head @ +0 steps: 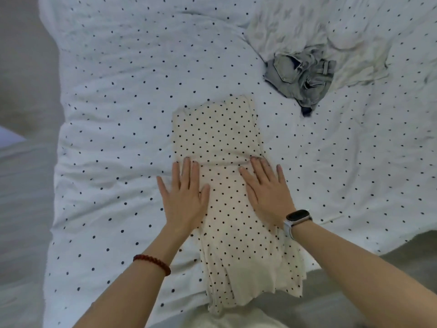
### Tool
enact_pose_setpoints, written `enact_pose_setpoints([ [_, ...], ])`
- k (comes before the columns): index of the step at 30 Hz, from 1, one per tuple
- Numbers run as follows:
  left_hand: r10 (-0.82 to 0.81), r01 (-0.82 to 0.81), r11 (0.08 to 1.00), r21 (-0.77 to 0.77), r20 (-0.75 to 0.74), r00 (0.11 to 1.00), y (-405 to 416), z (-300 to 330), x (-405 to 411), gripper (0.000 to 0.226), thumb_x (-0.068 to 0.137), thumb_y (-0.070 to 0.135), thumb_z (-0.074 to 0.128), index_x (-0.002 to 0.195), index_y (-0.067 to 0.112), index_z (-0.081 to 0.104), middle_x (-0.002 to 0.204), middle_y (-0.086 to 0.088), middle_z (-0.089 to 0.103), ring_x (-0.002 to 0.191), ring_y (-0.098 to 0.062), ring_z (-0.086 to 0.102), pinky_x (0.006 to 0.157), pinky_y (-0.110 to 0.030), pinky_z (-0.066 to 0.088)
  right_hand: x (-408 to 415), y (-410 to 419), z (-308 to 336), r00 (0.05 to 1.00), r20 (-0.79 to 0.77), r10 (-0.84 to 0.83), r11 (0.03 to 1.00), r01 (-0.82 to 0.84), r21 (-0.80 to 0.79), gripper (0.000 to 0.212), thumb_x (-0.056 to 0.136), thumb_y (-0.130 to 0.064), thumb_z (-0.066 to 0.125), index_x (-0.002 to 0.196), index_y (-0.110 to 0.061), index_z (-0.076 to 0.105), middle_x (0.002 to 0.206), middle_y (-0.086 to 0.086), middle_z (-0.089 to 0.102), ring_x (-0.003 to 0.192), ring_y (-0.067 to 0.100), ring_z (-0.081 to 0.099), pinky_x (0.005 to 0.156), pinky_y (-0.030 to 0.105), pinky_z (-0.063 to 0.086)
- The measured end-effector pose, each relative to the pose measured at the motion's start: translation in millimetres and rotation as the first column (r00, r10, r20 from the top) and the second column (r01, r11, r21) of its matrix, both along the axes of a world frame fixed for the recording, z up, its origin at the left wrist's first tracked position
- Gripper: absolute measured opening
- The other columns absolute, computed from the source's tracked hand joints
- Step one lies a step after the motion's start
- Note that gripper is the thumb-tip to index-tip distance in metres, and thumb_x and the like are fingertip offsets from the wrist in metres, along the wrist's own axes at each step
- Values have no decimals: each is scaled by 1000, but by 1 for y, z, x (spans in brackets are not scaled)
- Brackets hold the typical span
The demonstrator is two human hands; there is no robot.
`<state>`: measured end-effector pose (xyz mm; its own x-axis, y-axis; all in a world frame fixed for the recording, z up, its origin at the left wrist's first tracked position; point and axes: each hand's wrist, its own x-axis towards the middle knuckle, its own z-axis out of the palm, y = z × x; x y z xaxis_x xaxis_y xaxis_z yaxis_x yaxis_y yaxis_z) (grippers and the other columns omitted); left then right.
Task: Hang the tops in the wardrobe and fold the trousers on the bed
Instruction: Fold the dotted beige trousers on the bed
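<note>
Nearest the bed's (106,143) foot edge, cream polka-dot trousers (227,162) lie folded lengthwise into a long strip, hems hanging over that edge. Left hand (183,197) and right hand (268,194) both press flat on them, fingers straight, grasping nothing. They look smoothed, thin and soft; I'd say a crosswise fold remains. Further up the bed, crumpled denim (300,79) waits untouched, with a rumpled white garment (307,27) beyond it.

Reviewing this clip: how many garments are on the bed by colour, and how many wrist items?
Cream polka-dot garment: 1
Pale blue denim garment: 1
White crumpled garment: 1
Red bracelet: 1
Watch: 1
Total: 5
</note>
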<state>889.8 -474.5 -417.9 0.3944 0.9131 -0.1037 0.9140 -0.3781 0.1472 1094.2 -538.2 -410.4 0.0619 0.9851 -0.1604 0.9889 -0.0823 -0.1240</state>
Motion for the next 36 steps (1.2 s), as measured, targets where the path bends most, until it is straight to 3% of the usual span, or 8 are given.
enact_pose_setpoints([
  [4,-4,4,1000,-17,16,1000,65,14,15,63,95,50,4,147,14,8,156,-6,13,143,-21,2,109,-57,-7,3,69,31,999,-40,-13,974,22,228,36,90,-26,33,107,-11,62,124,11,58,119,27,50,99,46,25],
  [9,-110,106,991,-77,-43,993,141,17,30,68,83,52,-15,143,19,-17,155,3,-17,137,-16,-29,106,-52,-23,5,165,31,995,44,84,996,-85,15,59,99,-37,8,138,-12,43,145,11,40,134,29,37,105,61,23],
  [14,-159,156,987,48,78,984,180,21,28,51,90,33,29,130,10,48,124,-8,55,124,-28,36,109,-54,18,27,195,27,996,4,90,994,-89,-63,67,88,-41,-1,147,-20,23,153,0,24,141,23,21,111,51,15],
  [18,-125,158,968,-197,170,978,199,43,28,31,89,28,53,118,17,58,101,3,54,107,-20,48,103,-33,21,40,206,49,992,-115,56,996,-64,-65,45,91,-27,42,135,-19,42,127,2,47,123,21,40,101,39,25],
  [22,-40,156,863,-481,241,970,206,61,21,22,88,27,62,102,9,61,101,-2,49,90,-22,52,80,-29,42,52,219,75,988,-147,36,921,-90,-378,28,92,-33,50,115,-18,51,107,2,52,105,24,51,88,37,34],
  [26,115,96,800,-592,308,944,210,83,15,13,87,23,65,87,12,57,80,-1,55,73,-17,51,58,-20,36,63,225,95,971,-239,14,912,-110,-396,28,90,-33,56,70,-20,41,79,-6,37,79,19,43,68,30,33],
  [32,205,0,885,-465,389,898,235,141,32,11,88,19,61,80,14,55,74,1,52,65,-15,46,53,-23,32,69,251,145,976,-218,2,986,-39,-165,22,92,-28,54,80,-9,56,84,0,38,76,24,48,60,30,34],
  [36,146,-114,988,-103,395,907,267,198,51,10,91,22,54,88,12,55,78,0,57,73,-21,53,55,-28,33,75,284,196,983,-174,-52,989,76,130,27,94,-27,49,107,-6,60,98,4,41,90,27,54,67,32,40],
])
